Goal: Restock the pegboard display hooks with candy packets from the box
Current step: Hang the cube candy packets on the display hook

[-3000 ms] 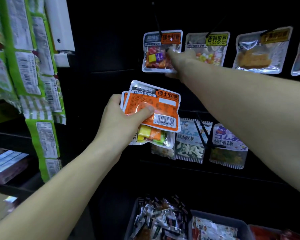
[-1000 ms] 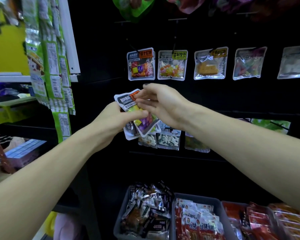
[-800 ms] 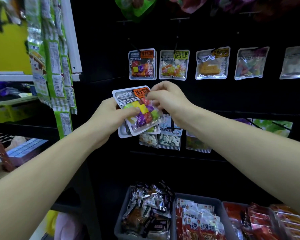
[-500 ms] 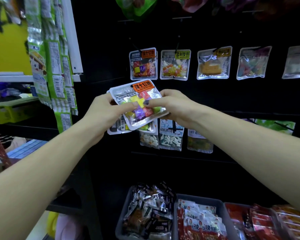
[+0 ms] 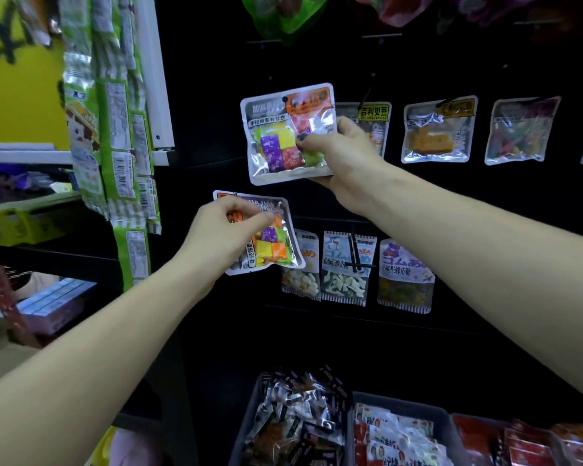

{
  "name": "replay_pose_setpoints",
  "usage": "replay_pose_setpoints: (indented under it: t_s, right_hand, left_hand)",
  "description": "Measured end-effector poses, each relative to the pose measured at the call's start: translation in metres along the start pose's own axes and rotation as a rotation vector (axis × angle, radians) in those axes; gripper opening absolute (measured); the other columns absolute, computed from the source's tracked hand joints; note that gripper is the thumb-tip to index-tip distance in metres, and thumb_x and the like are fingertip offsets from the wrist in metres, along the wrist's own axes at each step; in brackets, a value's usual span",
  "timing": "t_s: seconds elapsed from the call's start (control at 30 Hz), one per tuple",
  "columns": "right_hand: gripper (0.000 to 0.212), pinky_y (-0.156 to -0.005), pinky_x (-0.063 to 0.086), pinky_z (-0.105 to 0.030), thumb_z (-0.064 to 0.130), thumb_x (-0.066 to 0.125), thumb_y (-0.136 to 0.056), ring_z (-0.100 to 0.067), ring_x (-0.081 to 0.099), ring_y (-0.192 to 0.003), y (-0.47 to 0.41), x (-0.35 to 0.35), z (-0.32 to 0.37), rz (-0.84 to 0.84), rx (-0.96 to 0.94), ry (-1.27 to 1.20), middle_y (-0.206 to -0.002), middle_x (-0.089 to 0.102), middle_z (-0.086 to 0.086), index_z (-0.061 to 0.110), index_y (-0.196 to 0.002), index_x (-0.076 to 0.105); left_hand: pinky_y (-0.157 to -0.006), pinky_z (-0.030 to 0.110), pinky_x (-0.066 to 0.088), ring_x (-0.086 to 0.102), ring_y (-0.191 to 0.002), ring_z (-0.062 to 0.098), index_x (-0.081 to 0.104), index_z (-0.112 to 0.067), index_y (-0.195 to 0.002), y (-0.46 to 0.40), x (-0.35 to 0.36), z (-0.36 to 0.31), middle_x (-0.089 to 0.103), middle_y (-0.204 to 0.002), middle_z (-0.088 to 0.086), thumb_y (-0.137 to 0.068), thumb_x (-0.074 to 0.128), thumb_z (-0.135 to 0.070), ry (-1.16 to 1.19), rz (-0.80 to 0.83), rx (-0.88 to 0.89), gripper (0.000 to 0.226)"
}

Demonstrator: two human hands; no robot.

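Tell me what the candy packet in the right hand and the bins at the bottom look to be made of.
Candy packet held up by the right hand: thin glossy plastic film, clear over the sweets with a silvery border; it crinkles and throws glare. Bins: probably rigid moulded plastic, dull grey, judging by the smooth rounded rim without shine; the dim light leaves this open.
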State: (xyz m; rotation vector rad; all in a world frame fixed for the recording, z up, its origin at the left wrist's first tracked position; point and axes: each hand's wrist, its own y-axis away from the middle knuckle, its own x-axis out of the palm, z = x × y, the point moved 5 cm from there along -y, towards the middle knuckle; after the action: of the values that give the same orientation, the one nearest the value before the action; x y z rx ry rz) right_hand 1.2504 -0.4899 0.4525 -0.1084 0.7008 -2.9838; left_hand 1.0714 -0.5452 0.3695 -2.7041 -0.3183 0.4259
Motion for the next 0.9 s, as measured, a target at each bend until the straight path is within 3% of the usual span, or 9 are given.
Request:
replay_pose_setpoints:
  t_s: [0.17,0.23,0.3,0.4,0.5,0.73,0.9]
  right_hand:
    - [0.019,-0.069,0.061,-0.037,0.000,0.063,-0.097,-0.021,0.071,-0.078,-0.019,0.017,0.006,-0.010,-0.030,-0.026,-0.095,0.069,-0.006,0.016,-0.095,0.053]
    - [0.017,-0.077,0.062,-0.046,0.000,0.063,-0.096,-0.027,0.069,-0.084,-0.026,0.023,0.006,-0.029,-0.034,-0.052,-0.097,0.068,-0.009,0.014,-0.099,0.054]
    - [0.017,-0.087,0.060,-0.058,0.001,0.063,-0.096,-0.034,0.071,-0.093,-0.031,0.029,0.004,-0.042,-0.018,-0.069,-0.100,0.068,-0.010,0.013,-0.103,0.055]
    - [0.016,-0.090,0.056,-0.065,0.004,0.065,-0.096,-0.038,0.070,-0.107,-0.036,0.034,-0.002,-0.059,0.018,-0.080,-0.108,0.070,-0.013,0.015,-0.103,0.055]
    - [0.017,-0.092,0.057,-0.064,0.008,0.067,-0.095,-0.040,0.067,-0.113,-0.041,0.034,-0.009,-0.082,0.037,-0.083,-0.119,0.068,-0.019,0.016,-0.104,0.055]
    - [0.014,-0.091,0.059,-0.057,0.009,0.067,-0.096,-0.037,0.071,-0.106,-0.057,0.028,-0.025,-0.160,0.071,-0.071,-0.113,0.071,-0.018,0.015,-0.102,0.056]
    - [0.013,-0.090,0.060,-0.054,0.009,0.066,-0.097,-0.033,0.072,-0.098,-0.082,0.020,-0.040,-0.216,0.084,-0.028,-0.101,0.071,-0.011,0.018,-0.091,0.058]
  left_hand:
    - [-0.081,0.041,0.058,0.071,-0.094,0.025,0.071,-0.026,-0.098,-0.009,0.004,0.004,0.070,-0.106,0.006,-0.088,0.082,-0.039,-0.018,0.005,0.014,0.020]
    - [-0.088,0.042,0.058,0.072,-0.099,0.024,0.070,-0.028,-0.096,-0.011,0.005,0.006,0.070,-0.107,0.006,-0.088,0.083,-0.037,-0.014,0.012,0.016,0.018]
    - [-0.088,0.039,0.060,0.072,-0.099,0.021,0.068,-0.029,-0.096,-0.012,0.006,0.008,0.069,-0.108,0.003,-0.088,0.083,-0.036,-0.021,0.018,0.013,0.018]
    - [-0.083,0.034,0.059,0.071,-0.095,0.018,0.068,-0.030,-0.097,-0.015,0.006,0.009,0.068,-0.106,0.002,-0.089,0.082,-0.035,-0.036,0.008,0.015,0.017]
    - [-0.080,0.034,0.061,0.073,-0.090,0.014,0.069,-0.028,-0.099,-0.016,0.004,0.008,0.070,-0.102,0.002,-0.089,0.083,-0.033,-0.031,-0.004,0.015,0.018]
    - [-0.073,0.031,0.061,0.076,-0.084,0.014,0.071,-0.027,-0.099,-0.020,0.008,0.006,0.073,-0.099,0.002,-0.090,0.082,-0.025,-0.005,-0.006,0.015,0.014]
    - [-0.079,0.046,0.063,0.075,-0.089,0.026,0.067,-0.031,-0.092,-0.026,0.015,0.009,0.070,-0.095,-0.001,-0.089,0.079,-0.014,-0.046,-0.025,0.077,0.021]
